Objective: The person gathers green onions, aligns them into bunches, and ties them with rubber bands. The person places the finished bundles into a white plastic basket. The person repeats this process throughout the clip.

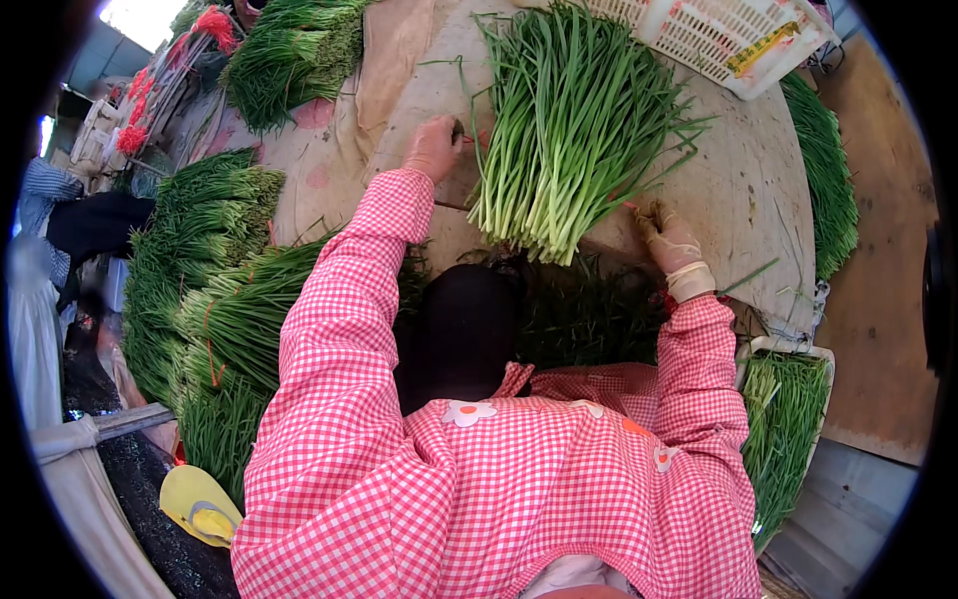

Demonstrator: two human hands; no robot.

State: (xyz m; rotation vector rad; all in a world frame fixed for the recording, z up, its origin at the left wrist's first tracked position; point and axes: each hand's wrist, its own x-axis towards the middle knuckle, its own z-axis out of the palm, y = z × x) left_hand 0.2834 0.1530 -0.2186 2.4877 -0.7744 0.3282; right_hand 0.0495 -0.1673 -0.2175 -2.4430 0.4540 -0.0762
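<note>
Pinching a red tie (477, 139), the left hand (433, 148) is beside a green leafy bunch (559, 140). Across from it, the right hand (671, 242) curls near a red bit (630, 205); its grip is hard to tell. Behind, a white basket (689, 42) has a yellow label (762, 50), too small to read. Green piles (249, 309) sit left. The bunch lies on a worn table (743, 190).
</note>
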